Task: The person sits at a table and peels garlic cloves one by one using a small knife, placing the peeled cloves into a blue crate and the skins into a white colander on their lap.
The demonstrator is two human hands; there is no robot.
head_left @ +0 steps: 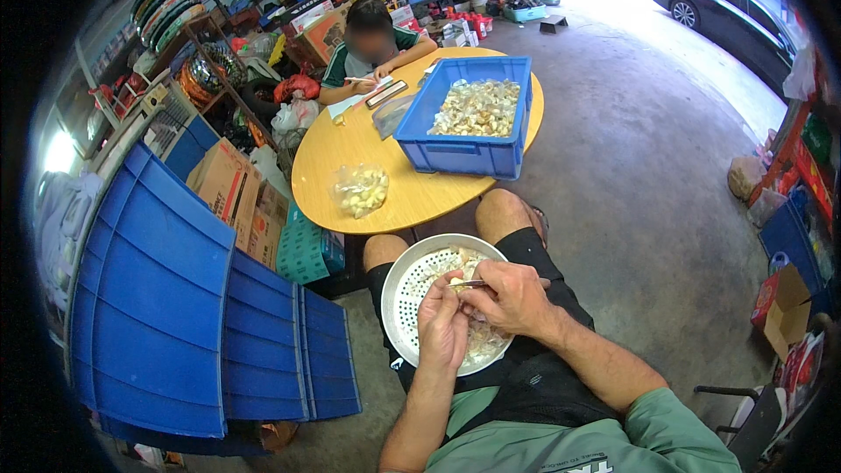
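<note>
On my lap rests a round metal colander with a perforated bottom, holding papery skins and pale bits. Above it, my left hand pinches a pale garlic clove between thumb and fingers. My right hand is closed round a small knife, whose dark narrow blade reaches to the clove. Ahead on the table, a clear plastic bag contains pale yellow peeled cloves. Behind it to the right, a blue plastic crate holds a large heap of unpeeled cloves.
A round yellow wooden table stands in front of my knees. Across it a person writes on paper. Large blue plastic panels and cardboard boxes stand at left. An open carton lies at right; a dark car is outside.
</note>
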